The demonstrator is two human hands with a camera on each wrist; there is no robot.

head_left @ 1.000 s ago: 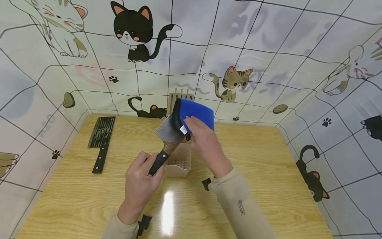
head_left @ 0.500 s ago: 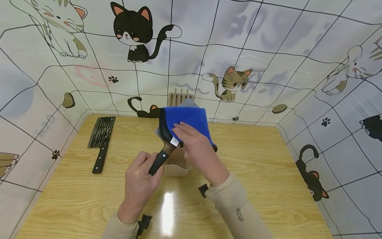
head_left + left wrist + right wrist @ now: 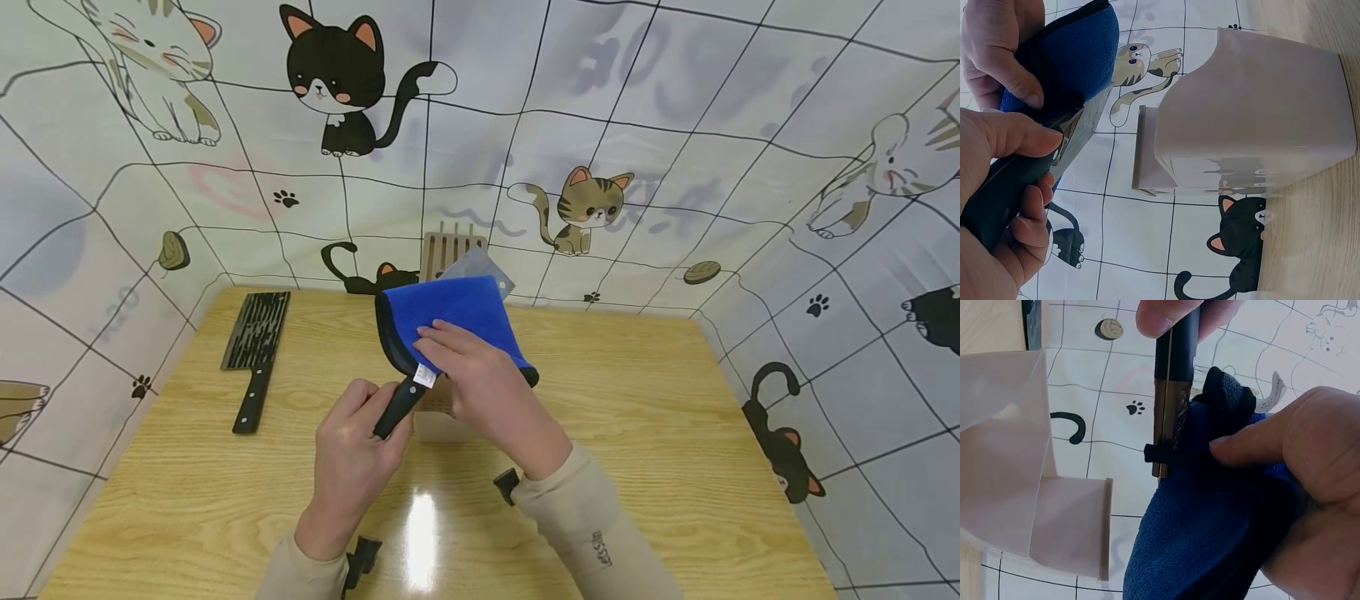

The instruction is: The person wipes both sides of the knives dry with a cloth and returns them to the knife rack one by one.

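My left hand [image 3: 352, 454] grips the black handle of a cleaver [image 3: 397, 408], its blade slanting up and to the right. A blue cloth [image 3: 450, 304] with black edging and a white tag is laid over most of that blade; one blade corner pokes out beyond it. My right hand [image 3: 491, 387] holds the cloth against the blade, fingers on the upper face. In the right wrist view the thumb [image 3: 1241, 450] presses the cloth from the other side, beside the brown neck of the cleaver. The blade edge shows below the cloth in the left wrist view.
Under the hands stands a beige knife holder [image 3: 1260, 106] with a slotted back part [image 3: 442, 250]. A second cleaver [image 3: 255, 358], dark-patterned with a black handle, lies on the wooden table [image 3: 637, 467] at the left. Cat-print sheets [image 3: 480, 142] surround the table.
My right hand has slid the cloth down and left along the blade towards the handle, leaving the far blade corner bare. The left hand and the handle have stayed in place.
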